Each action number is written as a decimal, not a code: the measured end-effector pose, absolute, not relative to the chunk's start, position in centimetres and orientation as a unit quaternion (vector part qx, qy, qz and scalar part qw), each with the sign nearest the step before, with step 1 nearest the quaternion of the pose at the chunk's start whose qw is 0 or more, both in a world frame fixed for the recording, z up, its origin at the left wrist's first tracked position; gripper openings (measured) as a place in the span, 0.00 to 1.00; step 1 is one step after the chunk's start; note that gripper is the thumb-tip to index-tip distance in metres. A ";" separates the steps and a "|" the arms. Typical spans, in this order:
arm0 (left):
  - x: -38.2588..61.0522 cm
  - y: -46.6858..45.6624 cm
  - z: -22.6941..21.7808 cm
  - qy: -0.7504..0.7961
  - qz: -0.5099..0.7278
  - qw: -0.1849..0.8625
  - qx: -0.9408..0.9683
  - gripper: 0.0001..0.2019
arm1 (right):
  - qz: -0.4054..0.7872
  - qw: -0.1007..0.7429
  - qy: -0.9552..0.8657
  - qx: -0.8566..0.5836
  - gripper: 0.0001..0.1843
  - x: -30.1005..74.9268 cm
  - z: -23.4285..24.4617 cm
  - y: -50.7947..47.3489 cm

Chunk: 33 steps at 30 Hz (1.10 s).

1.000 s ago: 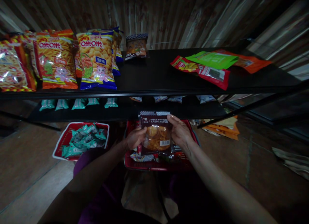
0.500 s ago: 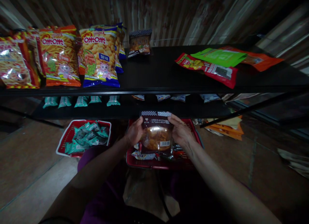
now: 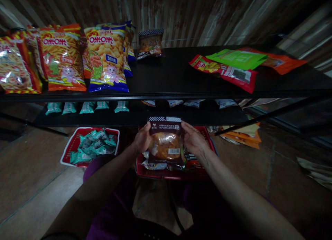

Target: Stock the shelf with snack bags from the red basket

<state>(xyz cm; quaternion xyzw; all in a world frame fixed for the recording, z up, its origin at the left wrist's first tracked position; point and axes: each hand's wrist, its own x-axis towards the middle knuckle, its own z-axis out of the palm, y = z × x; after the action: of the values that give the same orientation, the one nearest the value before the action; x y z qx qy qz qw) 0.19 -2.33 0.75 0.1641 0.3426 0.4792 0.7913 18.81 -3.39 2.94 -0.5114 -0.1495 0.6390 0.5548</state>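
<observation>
Between my two hands, a brown snack bag (image 3: pixel 166 140) with a clear window and a barcode is held upright. My left hand (image 3: pixel 143 138) is closed on its left edge, thumb near the top corner. On the opposite edge, my right hand (image 3: pixel 193 138) grips it, with some fingers hidden behind the bag. Directly below is a red basket (image 3: pixel 166 175) holding several snack packets, partly covered by the bag and my hands. A similar brown snack bag (image 3: pixel 150 43) stands on the upper black shelf (image 3: pixel 166 72).
Several puffed-snack bags (image 3: pixel 107 58) line the shelf's left. Red (image 3: pixel 225 72), green (image 3: pixel 237 58) and orange packets lie at its right. Teal packets (image 3: pixel 86 107) sit on the lower shelf (image 3: pixel 132 117). A white-rimmed red basket (image 3: pixel 61 157) of teal packets stands left on the floor.
The brown snack bag has shifted slightly left and up in my hands. Both hands keep hold of it. The shelf items have not been moved.
</observation>
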 end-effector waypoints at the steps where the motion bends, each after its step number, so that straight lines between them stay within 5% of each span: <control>1: 0.1 -2.2 0.6 0.347 0.483 0.789 0.156 0.15 | 0.648 0.543 -0.156 -0.510 0.09 18.9 3.0 -3.5; 13: -0.4 -0.9 0.0 0.356 0.519 0.768 0.122 0.17 | 0.724 0.438 -0.192 -0.496 0.17 18.7 3.7 -5.1; 33: -0.8 -0.2 -0.5 0.366 0.499 0.774 0.132 0.18 | 0.688 0.486 -0.161 -0.514 0.18 18.4 3.0 -5.1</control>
<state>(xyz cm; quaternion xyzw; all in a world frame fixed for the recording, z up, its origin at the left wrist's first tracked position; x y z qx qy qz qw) -0.77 -0.16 -0.51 0.1318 0.3664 0.4986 0.7744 18.35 -5.09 3.02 -0.5144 -0.1607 0.6879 0.4862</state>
